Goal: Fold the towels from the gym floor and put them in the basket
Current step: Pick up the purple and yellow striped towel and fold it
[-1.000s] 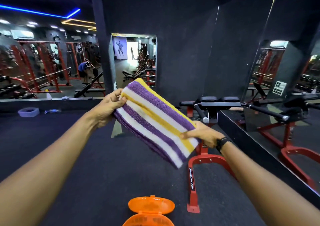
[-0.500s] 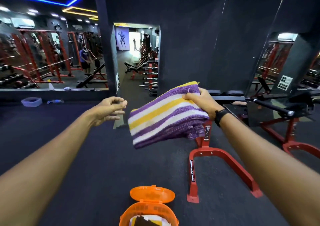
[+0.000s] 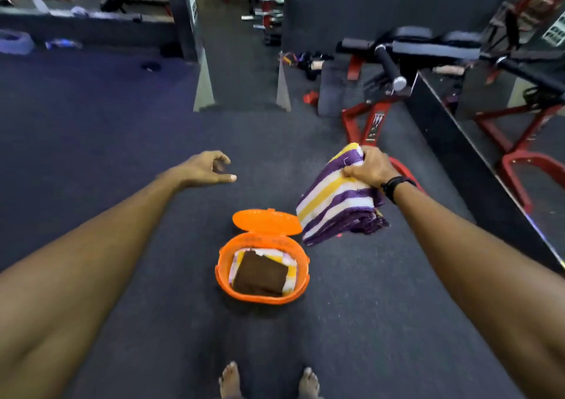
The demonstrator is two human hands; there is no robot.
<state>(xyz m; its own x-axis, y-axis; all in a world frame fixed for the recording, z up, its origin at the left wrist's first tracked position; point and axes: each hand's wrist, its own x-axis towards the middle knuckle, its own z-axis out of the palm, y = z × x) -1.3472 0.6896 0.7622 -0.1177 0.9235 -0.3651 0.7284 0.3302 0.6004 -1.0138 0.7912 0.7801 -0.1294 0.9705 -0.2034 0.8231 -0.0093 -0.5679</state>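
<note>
Right hand (image 3: 368, 166) grips the folded striped towel (image 3: 336, 200) by its top edge; its lower edge hangs beside the orange basket (image 3: 224, 273) lid. Left hand (image 3: 204, 169) loosely curled, holding nothing, with bare floor below its fingers.

The basket (image 3: 224, 271) stood on the floor (image 3: 122, 129) ahead of the feet (image 3: 230, 378), its lid (image 3: 265, 221) behind it, a folded towel (image 3: 261, 274) inside; the held towel (image 3: 334, 203) hung to its right.

Red-framed bench (image 3: 397, 71) far right; bare feet (image 3: 230, 378) below.
</note>
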